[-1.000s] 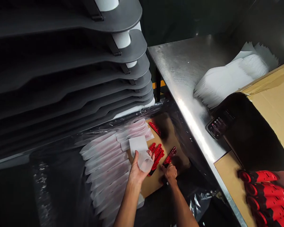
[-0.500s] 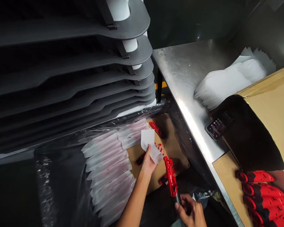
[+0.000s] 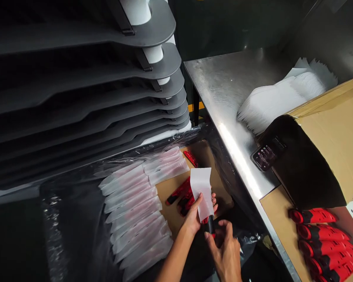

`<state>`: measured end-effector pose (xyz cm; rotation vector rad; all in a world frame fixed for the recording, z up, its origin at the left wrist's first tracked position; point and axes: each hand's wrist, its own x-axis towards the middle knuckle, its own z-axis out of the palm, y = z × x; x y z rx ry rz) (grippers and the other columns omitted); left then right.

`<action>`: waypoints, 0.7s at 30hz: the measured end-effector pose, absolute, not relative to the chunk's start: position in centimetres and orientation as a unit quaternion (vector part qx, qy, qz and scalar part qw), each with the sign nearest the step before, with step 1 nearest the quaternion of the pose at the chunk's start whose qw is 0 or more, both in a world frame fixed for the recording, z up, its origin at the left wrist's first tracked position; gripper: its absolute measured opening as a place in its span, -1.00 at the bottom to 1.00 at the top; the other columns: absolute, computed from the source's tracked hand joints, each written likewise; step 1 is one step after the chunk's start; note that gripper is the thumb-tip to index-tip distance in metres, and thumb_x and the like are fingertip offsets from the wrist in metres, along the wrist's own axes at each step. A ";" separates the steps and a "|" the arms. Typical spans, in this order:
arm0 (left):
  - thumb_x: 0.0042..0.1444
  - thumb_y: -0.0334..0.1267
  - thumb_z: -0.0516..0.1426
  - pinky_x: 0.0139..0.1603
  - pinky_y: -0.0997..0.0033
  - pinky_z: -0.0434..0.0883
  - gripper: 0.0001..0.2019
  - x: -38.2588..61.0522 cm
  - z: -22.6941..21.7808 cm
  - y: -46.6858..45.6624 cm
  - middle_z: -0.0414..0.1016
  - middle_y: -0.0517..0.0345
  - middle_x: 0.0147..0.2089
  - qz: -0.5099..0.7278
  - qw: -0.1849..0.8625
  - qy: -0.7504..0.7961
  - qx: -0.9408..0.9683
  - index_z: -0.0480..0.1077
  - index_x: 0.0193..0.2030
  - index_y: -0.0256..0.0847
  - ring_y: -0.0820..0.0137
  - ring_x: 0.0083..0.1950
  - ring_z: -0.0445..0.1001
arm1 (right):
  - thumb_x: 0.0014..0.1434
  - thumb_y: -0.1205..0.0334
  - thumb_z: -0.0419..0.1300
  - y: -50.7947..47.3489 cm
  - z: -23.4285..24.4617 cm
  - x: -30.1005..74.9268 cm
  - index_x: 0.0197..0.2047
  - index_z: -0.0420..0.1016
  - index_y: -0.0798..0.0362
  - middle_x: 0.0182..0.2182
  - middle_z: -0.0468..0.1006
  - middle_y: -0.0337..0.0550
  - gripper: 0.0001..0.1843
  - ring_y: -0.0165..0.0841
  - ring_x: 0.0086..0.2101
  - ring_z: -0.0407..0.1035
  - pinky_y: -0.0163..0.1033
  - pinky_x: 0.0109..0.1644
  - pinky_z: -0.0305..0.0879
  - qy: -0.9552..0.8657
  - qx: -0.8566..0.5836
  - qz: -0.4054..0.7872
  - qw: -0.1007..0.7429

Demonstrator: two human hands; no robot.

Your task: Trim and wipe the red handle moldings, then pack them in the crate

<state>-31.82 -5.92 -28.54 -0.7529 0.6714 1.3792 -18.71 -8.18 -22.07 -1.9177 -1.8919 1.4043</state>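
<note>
Many plastic sleeves [image 3: 132,211] beside cardboard [image 3: 167,196]

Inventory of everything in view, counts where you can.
Tray rack: about eight shelves, dark grey, upper left, white spacers between them.
Steel table: one, stainless, upper right.
White sheets: one stack, white, on the table.
Phone: one, dark, on the table beside the box.
Cardboard box: one, brown, black inside, right.
Moulded parts: at least five, red and black, lower right.
Loose parts: a few, red and black, on the cardboard sheet.
Cardboard sheet: one, brown, centre.
Sleeves: about a dozen, translucent, pale pink, fanned out left of centre.
Left hand: holds a translucent sleeve.
Right hand: grasps a black-ended red part.
</note>
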 end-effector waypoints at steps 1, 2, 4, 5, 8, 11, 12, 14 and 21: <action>0.25 -0.28 0.16 -0.14 0.28 0.55 -0.56 -31.3 -28.3 -6.0 0.62 -0.05 -0.17 0.602 0.664 0.293 -0.334 0.31 0.26 -0.28 0.34 -0.28 0.60 | 0.15 -0.24 0.19 -8.0 -22.0 -18.9 -0.07 0.32 0.00 -0.42 0.65 -0.16 -0.50 -0.29 -0.54 0.49 -0.29 -0.45 0.30 -0.617 -0.637 0.460 0.053; 0.24 -0.27 0.17 -0.20 0.33 0.54 -0.57 -30.9 -28.2 -6.1 0.61 -0.03 -0.19 0.595 0.670 0.290 -0.337 0.32 0.24 -0.29 0.36 -0.31 0.59 | 0.14 -0.25 0.20 -7.7 -21.9 -19.0 -0.08 0.30 -0.01 -0.40 0.66 -0.15 -0.50 -0.27 -0.52 0.51 -0.28 -0.43 0.30 -0.612 -0.642 0.459 0.054; 0.24 -0.29 0.16 -0.28 0.42 0.52 -0.60 -30.4 -27.9 -6.4 0.60 0.02 -0.24 0.583 0.679 0.287 -0.342 0.33 0.20 -0.31 0.42 -0.36 0.56 | 0.15 -0.29 0.18 -7.1 -21.7 -18.7 -0.09 0.30 -0.02 -0.42 0.65 -0.17 -0.47 -0.25 -0.49 0.51 -0.26 -0.39 0.29 -0.597 -0.650 0.466 0.057; 0.24 -0.30 0.16 -0.30 0.46 0.52 -0.62 -30.3 -27.7 -6.6 0.58 0.05 -0.27 0.577 0.683 0.286 -0.345 0.33 0.18 -0.31 0.45 -0.39 0.54 | 0.15 -0.32 0.16 -6.6 -21.8 -18.4 -0.10 0.32 -0.02 -0.43 0.64 -0.18 -0.46 -0.25 -0.48 0.51 -0.25 -0.37 0.28 -0.584 -0.654 0.478 0.061; 0.22 -0.35 0.16 -0.32 0.50 0.51 -0.60 -30.5 -27.2 -7.6 0.56 0.10 -0.29 0.550 0.706 0.273 -0.354 0.32 0.19 -0.31 0.47 -0.39 0.54 | 0.12 -0.39 0.13 -4.8 -23.1 -17.1 -0.18 0.38 -0.01 -0.36 0.64 -0.14 -0.42 -0.26 -0.39 0.50 -0.25 -0.27 0.31 -0.475 -0.675 0.556 0.102; 0.17 -0.38 0.19 -0.38 0.55 0.50 -0.54 -31.1 -26.8 -9.2 0.54 0.12 -0.31 0.498 0.747 0.249 -0.363 0.31 0.22 -0.32 0.46 -0.36 0.55 | 0.10 -0.44 0.11 -2.5 -26.2 -16.6 -0.15 0.41 0.01 -0.23 0.64 -0.08 -0.35 -0.27 -0.29 0.53 -0.25 -0.23 0.38 -0.358 -0.667 0.643 0.115; 0.16 -0.39 0.20 -0.42 0.56 0.49 -0.53 -31.3 -26.8 -9.8 0.54 0.11 -0.31 0.479 0.761 0.242 -0.363 0.31 0.22 -0.34 0.45 -0.36 0.56 | 0.10 -0.44 0.11 -1.8 -27.4 -16.8 -0.13 0.43 0.03 -0.24 0.64 -0.07 -0.33 -0.27 -0.30 0.53 -0.24 -0.26 0.41 -0.338 -0.654 0.669 0.102; 0.15 -0.38 0.20 -0.49 0.54 0.48 -0.53 -31.8 -26.9 -11.1 0.55 0.03 -0.32 0.447 0.784 0.233 -0.362 0.30 0.21 -0.44 0.41 -0.39 0.56 | 0.08 -0.37 0.20 -0.8 -29.8 -17.6 -0.17 0.47 0.10 -0.37 0.62 -0.10 -0.36 -0.29 -0.42 0.52 -0.25 -0.38 0.41 -0.310 -0.624 0.714 0.066; 0.30 -0.04 0.04 -0.42 0.34 0.56 -0.35 -36.9 -31.1 -15.9 0.57 -0.40 -0.01 0.493 0.709 0.261 -0.432 0.10 0.39 -0.46 0.08 -0.14 0.65 | 0.33 0.10 0.20 -0.7 -36.4 -22.6 -0.12 0.47 0.14 -0.29 0.55 -0.22 -0.75 -0.46 -0.39 0.46 -0.29 -0.31 0.46 -0.298 -0.601 0.740 0.053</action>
